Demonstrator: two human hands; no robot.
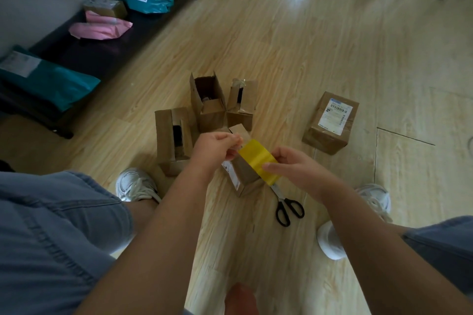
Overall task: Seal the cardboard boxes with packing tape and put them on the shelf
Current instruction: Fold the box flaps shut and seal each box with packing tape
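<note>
A yellow roll of packing tape (257,158) is held above the floor between both hands. My right hand (294,170) grips the roll from the right side. My left hand (217,148) pinches the tape's free end at the roll's upper left. Just under the roll sits a small cardboard box (242,174) with a white label on its side. Three open cardboard boxes (208,102) stand behind it with their flaps up. A closed, labelled box (330,123) lies to the right on the wooden floor.
Black-handled scissors (288,206) lie on the floor below the tape. A low dark shelf (102,51) along the left wall carries teal and pink mailers and brown boxes. My white shoes (135,184) stand either side of the small box.
</note>
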